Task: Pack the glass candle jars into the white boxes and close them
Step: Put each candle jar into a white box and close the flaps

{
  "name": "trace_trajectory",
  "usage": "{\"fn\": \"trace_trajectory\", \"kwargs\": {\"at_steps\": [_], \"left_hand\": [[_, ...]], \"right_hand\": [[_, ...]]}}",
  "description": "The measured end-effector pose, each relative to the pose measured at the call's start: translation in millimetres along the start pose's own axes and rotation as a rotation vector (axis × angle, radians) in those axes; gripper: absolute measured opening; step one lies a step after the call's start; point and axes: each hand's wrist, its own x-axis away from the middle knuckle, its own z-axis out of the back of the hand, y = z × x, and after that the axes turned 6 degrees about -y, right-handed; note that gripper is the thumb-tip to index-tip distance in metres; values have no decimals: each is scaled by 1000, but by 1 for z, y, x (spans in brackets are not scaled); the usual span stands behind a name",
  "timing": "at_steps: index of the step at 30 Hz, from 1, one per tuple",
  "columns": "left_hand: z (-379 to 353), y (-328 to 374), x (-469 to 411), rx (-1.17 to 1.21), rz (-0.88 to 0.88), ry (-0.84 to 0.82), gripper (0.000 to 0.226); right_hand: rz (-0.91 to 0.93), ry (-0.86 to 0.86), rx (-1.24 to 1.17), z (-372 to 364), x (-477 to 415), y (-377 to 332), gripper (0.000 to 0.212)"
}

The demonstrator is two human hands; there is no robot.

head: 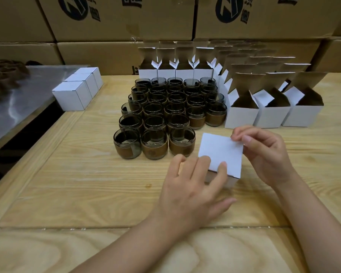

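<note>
1. Head view, the only one. Small square white cardboard box (221,152) stands on the pale wooden tabletop (87,174), just in front of the jar block. Its lid flap is down, flat or nearly so. I can't see inside it; presumably it holds a jar.
2. Left hand (191,186): fingers (221,167) lie fairly straight on the near edge of the lid and press down, gripping nothing. Probably pinning the flap so the tuck seats.
3. Right hand (264,154): thumb and forefinger pinch the lid's far right corner, a narrow grip on cardboard only. Looks like it is steering that corner in.
4. Smoky glass candle jars with brown bands (169,107): a tight grid, jars touching, none boxed. The grid is close to the work spot, so the reach is short.
5. Open white boxes with brown insides (241,115): flaps up, in a row just right of the jars, with more behind. Mouths face up, so a jar can drop straight in.
6. Three closed white boxes (73,95): lined up at the table's left edge beside the grey metal surface (28,91), well apart from the work spot. Reads as the finished pile.
7. Brown corrugated cartons (126,16) are stacked behind.
8. Judgement: this is the closing step on one box, and most jars are yet to pack.
</note>
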Motion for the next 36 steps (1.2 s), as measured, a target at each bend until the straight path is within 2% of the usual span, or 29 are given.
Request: {"fn": "trace_trajectory", "kwargs": {"at_steps": [4,9,12,15,19,29,33,36], "left_hand": [[1,8,-2,75,117,-29,55],[7,5,-1,-6,63,21,42],[19,-11,11,-58,34,-13,43],[37,-40,27,-137,32,-102,38],[62,-92,51,-273,125,-229,29],[53,-220,86,-425,479,-219,25],[31,-262,81,-496,509,-255,25],[18,-295,72,-433,554,-325,32]], "right_hand": [[-57,-106,104,-11,1,7,24],[-122,-191,1,-29,5,9,24],[-144,-234,79,-36,8,13,26],[-141,-163,153,-33,6,11,25],[-89,-37,185,-29,5,12,19],[-37,-21,344,-29,6,16,16],[-42,13,418,-29,5,21,15],[-34,58,445,-28,4,25,16]]}}
